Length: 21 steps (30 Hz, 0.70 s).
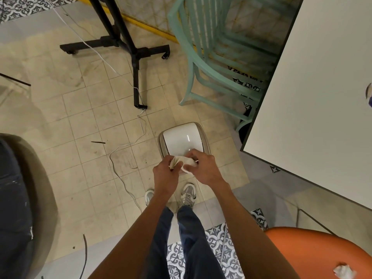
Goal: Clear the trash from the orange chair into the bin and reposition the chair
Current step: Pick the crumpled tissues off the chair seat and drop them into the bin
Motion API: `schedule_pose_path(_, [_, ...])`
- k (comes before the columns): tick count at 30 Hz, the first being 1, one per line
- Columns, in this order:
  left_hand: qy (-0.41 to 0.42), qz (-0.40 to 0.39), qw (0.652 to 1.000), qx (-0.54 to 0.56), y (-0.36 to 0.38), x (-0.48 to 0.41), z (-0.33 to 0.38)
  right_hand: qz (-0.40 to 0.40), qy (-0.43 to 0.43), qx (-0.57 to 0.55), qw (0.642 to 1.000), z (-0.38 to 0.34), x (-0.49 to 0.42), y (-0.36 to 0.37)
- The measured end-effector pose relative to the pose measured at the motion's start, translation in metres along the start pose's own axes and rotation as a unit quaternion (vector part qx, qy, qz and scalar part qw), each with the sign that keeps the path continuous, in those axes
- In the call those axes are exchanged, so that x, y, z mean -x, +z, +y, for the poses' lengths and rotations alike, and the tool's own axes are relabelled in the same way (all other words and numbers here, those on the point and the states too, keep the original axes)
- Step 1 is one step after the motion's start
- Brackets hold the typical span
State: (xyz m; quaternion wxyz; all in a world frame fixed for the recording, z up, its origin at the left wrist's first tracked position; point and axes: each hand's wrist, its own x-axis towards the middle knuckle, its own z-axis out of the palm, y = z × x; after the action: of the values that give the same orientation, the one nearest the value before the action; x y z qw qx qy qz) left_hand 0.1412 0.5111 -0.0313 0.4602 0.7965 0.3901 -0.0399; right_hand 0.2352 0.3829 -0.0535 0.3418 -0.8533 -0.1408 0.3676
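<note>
A white bin [181, 138] with a swing lid stands on the floor in front of my feet. Both hands hover over its near edge. My left hand [165, 171] grips a folded beige paper, and my right hand [203, 168] pinches a crumpled white paper [188, 161] between the two hands. The orange chair [314, 252] shows at the bottom right, with a crumpled white tissue [343, 271] lying on its seat.
A white table [322, 107] fills the right side, with a teal chair [213, 63] pushed next to it. A black wheeled stand [136, 51] and a white cable [124, 146] lie on the tiled floor behind the bin. A dark seat [18, 208] is at the left.
</note>
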Motion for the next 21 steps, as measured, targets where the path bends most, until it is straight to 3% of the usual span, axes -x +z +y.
schedule_pose_path(3, [-0.001, -0.009, 1.0, 0.021, -0.002, -0.004, -0.006, 0.031, -0.021, 0.031, 0.999, 0.0, 0.004, -0.005])
schedule_pose_path(9, [-0.044, 0.062, 0.997, 0.005, -0.006, -0.015, -0.027, 0.161, -0.064, 0.174, 0.969, 0.005, 0.006, -0.011])
schedule_pose_path(15, [-0.109, -0.019, 0.993, 0.03, -0.001, -0.043, -0.029, 0.145, -0.074, 0.297, 0.941, -0.003, -0.014, 0.009])
schedule_pose_path(21, [-0.094, -0.004, 0.995, 0.024, -0.006, -0.052, -0.031, 0.063, -0.022, 0.377, 0.924, -0.009, -0.037, 0.026])
